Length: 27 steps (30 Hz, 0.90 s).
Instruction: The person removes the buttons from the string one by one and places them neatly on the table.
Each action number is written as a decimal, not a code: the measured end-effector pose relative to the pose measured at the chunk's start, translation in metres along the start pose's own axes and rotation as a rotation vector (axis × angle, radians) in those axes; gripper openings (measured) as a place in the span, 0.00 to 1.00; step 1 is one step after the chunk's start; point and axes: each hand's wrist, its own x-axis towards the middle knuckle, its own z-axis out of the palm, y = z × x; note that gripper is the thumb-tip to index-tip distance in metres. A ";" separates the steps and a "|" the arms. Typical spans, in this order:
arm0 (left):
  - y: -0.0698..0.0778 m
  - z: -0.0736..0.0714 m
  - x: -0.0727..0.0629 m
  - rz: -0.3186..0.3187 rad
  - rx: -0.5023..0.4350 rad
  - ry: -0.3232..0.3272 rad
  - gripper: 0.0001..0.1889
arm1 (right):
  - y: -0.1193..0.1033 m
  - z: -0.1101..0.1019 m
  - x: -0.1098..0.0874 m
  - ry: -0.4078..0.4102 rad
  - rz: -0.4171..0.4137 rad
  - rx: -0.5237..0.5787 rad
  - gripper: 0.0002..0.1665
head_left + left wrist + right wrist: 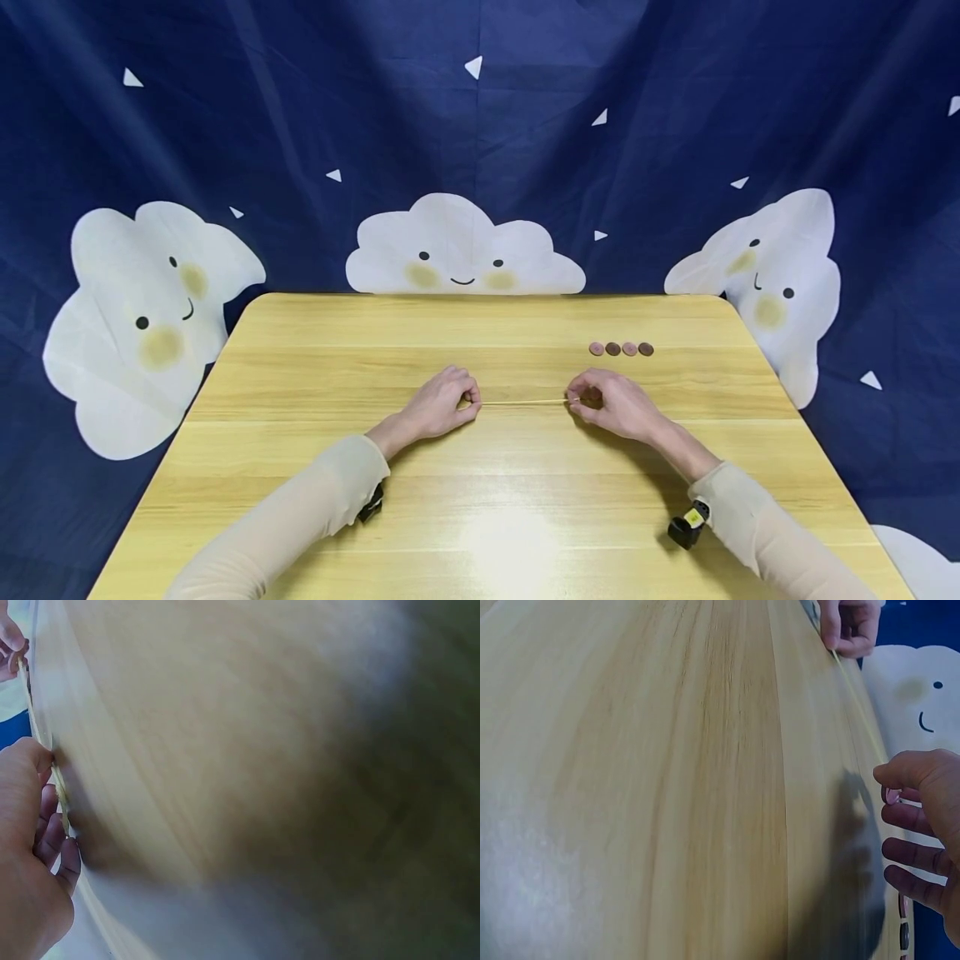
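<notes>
A thin yellow string (525, 402) runs straight and nearly level between the two hands, low over the wooden table. My left hand (441, 404) pinches one end between thumb and forefinger; in the left wrist view a short length of string (61, 787) passes along the fingers. My right hand (617, 405) pinches the other end, its remaining fingers loosely bent in the right wrist view. Between the right thumb and fingers shows a small pinkish and dark disc (892, 796); whether it is held or lies behind them, I cannot tell.
Several small round discs (630, 349), alternating pinkish and dark brown, lie in a row just beyond the right hand. The wooden table (360, 333) has rounded far corners. Behind it hangs a dark blue curtain (420, 108) with white clouds.
</notes>
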 end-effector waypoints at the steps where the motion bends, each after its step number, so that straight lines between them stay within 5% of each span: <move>1: 0.000 0.000 0.000 -0.002 0.001 -0.003 0.03 | 0.001 -0.001 -0.001 0.003 0.002 0.001 0.10; 19: -0.002 0.002 0.000 -0.002 0.014 0.004 0.04 | 0.029 -0.031 -0.019 0.043 0.086 -0.109 0.08; 27: -0.002 0.002 0.000 -0.002 0.016 0.005 0.04 | 0.042 -0.044 -0.030 0.115 0.197 -0.165 0.11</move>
